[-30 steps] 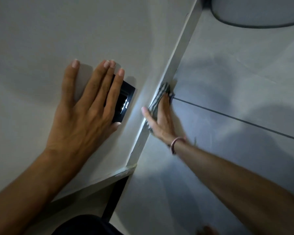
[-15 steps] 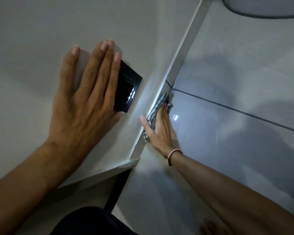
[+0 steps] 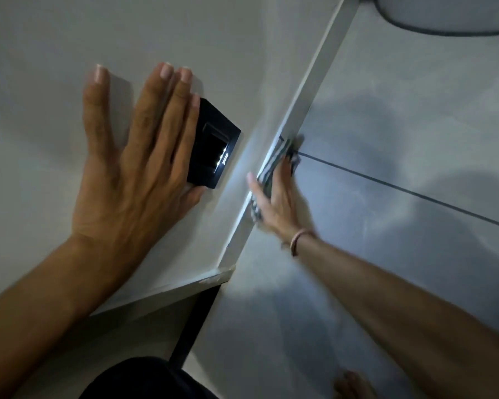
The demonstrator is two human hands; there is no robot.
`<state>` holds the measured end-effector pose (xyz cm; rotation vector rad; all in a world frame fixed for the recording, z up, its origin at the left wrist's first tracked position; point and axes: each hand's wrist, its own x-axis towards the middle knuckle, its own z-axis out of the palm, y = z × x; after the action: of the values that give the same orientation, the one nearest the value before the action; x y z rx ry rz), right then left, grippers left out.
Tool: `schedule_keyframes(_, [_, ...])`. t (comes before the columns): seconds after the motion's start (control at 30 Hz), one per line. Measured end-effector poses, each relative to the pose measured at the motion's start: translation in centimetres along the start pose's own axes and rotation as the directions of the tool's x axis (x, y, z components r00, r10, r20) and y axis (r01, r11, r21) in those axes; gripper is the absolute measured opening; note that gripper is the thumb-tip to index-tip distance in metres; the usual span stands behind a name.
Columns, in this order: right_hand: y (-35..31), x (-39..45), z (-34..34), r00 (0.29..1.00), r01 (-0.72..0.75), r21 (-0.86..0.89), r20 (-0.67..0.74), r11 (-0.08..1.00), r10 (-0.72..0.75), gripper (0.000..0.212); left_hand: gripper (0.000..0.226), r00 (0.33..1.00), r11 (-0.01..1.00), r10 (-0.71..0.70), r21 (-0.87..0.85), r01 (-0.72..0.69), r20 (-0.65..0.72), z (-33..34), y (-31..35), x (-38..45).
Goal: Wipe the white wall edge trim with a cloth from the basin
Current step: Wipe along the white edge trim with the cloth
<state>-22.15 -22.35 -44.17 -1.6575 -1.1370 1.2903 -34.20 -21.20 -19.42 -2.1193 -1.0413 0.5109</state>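
A white trim strip (image 3: 314,79) runs diagonally from the top right down to a corner near the middle, where wall meets grey tiled floor. A grey striped cloth (image 3: 271,168) lies pressed against the trim under my right hand (image 3: 277,197), whose fingers lie flat along the strip with the thumb over its wall side. My left hand (image 3: 133,174) rests flat on the white wall with fingers spread, partly covering a black wall plate.
The black wall plate (image 3: 216,148) with a small lit strip sits on the wall beside the trim. A dark grout line (image 3: 415,194) crosses the floor tiles. A round grey basin rim (image 3: 444,27) shows at the top right. My bare toes (image 3: 355,384) appear at the bottom.
My right hand has slid the cloth along the trim between frames, down toward the corner and then back up a little. The left hand stays flat on the wall; the view has shifted.
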Motion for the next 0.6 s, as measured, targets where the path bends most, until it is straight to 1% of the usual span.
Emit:
schedule_keyframes(0.03, [-0.8,1.7,-0.8,0.999,-0.012,0.031,-0.053,0.999,0.014,0.113,0.104,1.0,0.999,0.002,0.049,-0.001,-0.016,0.0,0.1,0.1])
schedule_keyframes(0.07, [-1.2,2.2,-1.0,0.997,-0.012,0.058,-0.077,0.998,0.017,0.115,0.103,0.999,0.996,0.006,0.094,-0.003,-0.037,0.0,0.1,0.1])
schedule_keyframes(0.13, [-0.7,0.0,0.4,0.998,0.028,0.028,-0.054,0.999,-0.026,0.105,0.103,0.998,0.989,0.026,0.15,-0.016,-0.065,0.2,0.1,-0.1])
schedule_keyframes(0.17, [0.0,-2.8,1.8,0.999,0.052,0.031,0.001,0.998,-0.052,0.101,0.103,0.997,0.988,0.034,0.155,-0.023,-0.066,0.3,0.1,-0.2])
schedule_keyframes(0.23, [1.7,-9.5,4.8,0.984,0.067,0.058,0.164,0.996,-0.075,0.104,0.106,0.999,0.993,0.034,0.114,-0.029,-0.042,0.3,0.1,0.0])
schedule_keyframes(0.27, [2.3,-12.1,6.1,0.971,0.056,0.044,0.229,0.997,-0.064,0.106,0.108,0.999,0.994,0.035,0.103,-0.032,-0.029,0.3,0.1,0.1])
schedule_keyframes(0.3, [2.6,-13.4,6.8,0.962,0.045,0.031,0.269,0.999,-0.051,0.107,0.11,0.999,0.992,0.039,0.119,-0.035,-0.029,0.3,0.1,0.2])
schedule_keyframes(0.33, [2.8,-13.1,6.9,0.959,0.036,0.034,0.279,0.999,-0.044,0.107,0.111,0.998,0.989,0.044,0.144,-0.038,-0.039,0.3,0.2,0.3])
schedule_keyframes(0.4, [2.2,-9.8,5.2,0.978,0.036,0.08,0.202,0.996,-0.052,0.104,0.112,0.997,0.989,0.053,0.142,-0.045,-0.058,0.3,0.4,0.4])
schedule_keyframes(0.43, [1.5,-7.1,3.7,0.99,0.04,0.099,0.13,0.994,-0.052,0.101,0.11,0.997,0.991,0.047,0.126,-0.038,-0.063,0.3,0.4,0.2])
schedule_keyframes(0.5, [-0.3,-0.4,0.4,0.999,0.034,0.08,-0.043,0.996,-0.031,0.098,0.109,0.997,0.993,0.03,0.119,-0.022,-0.067,0.3,0.4,0.1])
schedule_keyframes(0.53, [-1.4,2.9,-1.2,0.996,0.017,0.1,-0.093,0.995,-0.008,0.099,0.11,0.998,0.992,0.031,0.124,-0.023,-0.061,0.2,0.4,0.2])
schedule_keyframes(0.6, [-2.8,6.6,-2.8,0.993,-0.024,0.179,-0.113,0.984,0.045,0.101,0.112,0.999,0.991,0.033,0.131,-0.028,-0.039,0.0,0.5,0.3])
